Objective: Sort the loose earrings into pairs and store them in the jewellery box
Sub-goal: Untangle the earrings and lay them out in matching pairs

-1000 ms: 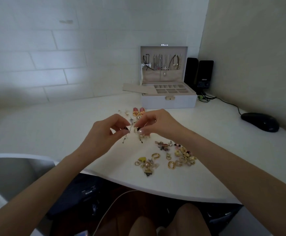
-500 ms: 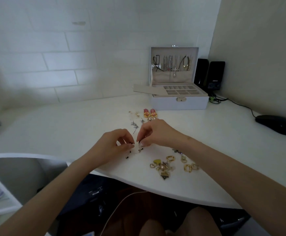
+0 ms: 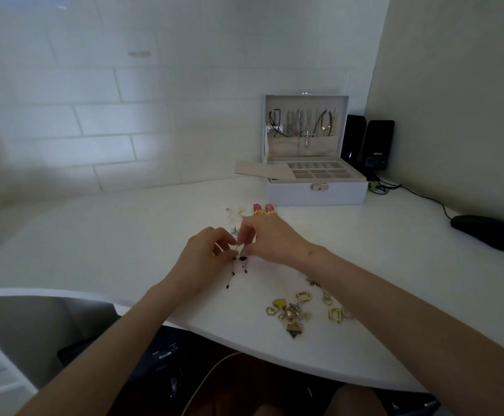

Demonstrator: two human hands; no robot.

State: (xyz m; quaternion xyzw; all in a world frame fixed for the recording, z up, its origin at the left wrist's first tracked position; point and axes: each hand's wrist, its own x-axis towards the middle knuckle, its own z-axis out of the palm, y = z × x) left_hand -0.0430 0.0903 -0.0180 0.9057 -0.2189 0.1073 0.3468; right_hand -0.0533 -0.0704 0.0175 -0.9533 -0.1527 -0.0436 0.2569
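Observation:
My left hand (image 3: 207, 255) and my right hand (image 3: 270, 238) meet fingertip to fingertip over the white desk (image 3: 109, 244). Both pinch thin dangling earrings with small black beads (image 3: 238, 267), whose ends trail down toward the desk. A heap of gold earrings (image 3: 292, 310) lies near the front edge, partly under my right forearm. Two pink earrings (image 3: 262, 209) lie just beyond my right hand. The white jewellery box (image 3: 316, 192) stands open at the back, its compartment tray showing and necklaces hanging in its lid.
A beige flat insert (image 3: 262, 170) sticks out from the box's left side. Two black speakers (image 3: 367, 145) stand right of the box, a cable runs to a black mouse (image 3: 489, 232). A few small earrings (image 3: 234, 212) lie left of the pink ones.
Both hands have lowered toward the desk with the beaded earrings, staying together. The camera has tilted, so the box and earrings sit further right and lower in view.

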